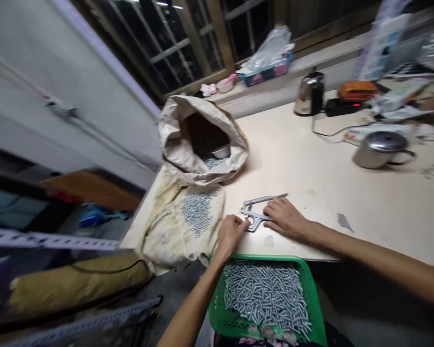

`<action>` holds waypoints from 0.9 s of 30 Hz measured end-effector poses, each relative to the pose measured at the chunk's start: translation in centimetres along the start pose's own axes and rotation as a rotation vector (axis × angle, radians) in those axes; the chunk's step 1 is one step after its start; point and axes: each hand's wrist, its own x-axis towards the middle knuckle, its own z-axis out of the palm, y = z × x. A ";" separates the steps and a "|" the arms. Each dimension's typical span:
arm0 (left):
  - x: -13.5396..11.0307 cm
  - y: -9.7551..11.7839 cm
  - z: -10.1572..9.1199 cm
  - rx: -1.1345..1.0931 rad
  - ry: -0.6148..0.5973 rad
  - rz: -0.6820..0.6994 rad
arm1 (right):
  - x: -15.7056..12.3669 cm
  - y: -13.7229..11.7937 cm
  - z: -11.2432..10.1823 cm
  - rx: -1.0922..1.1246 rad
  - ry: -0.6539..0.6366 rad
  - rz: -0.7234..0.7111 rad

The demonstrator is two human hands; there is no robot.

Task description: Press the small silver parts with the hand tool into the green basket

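Observation:
A grey metal plier-like hand tool (255,217) with a spring between its two arms lies on the table. My right hand (285,218) is closed over its lower handle, palm down. At the tool's head, my left hand (233,231) has its fingers pinched together beside a tiny red spot; what they hold is too small to make out. Below both hands, a green plastic basket (313,294) is filled with small silvery metal pins (267,294). More pins (197,212) are heaped on a yellowish cloth (166,241) to the left of my left hand.
An open paper-lined sack (238,154) with a white scoop (221,152) stands behind the cloth. A lidded steel mug (374,154), a steel kettle (304,96) and an orange object (358,90) are farther right. A flat grey scrap (344,222) lies on the table (292,154).

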 end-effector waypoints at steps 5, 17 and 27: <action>1.8 1.6 -1.0 0.105 -0.265 -0.071 | -0.4 1.5 2.2 0.016 0.136 -0.069; 1.4 2.6 -2.2 0.185 -0.297 0.017 | -0.2 0.1 2.9 -0.162 0.279 -0.110; 3.4 0.2 -1.7 -0.180 -0.495 -0.030 | 0.3 0.6 2.4 -0.107 0.213 -0.060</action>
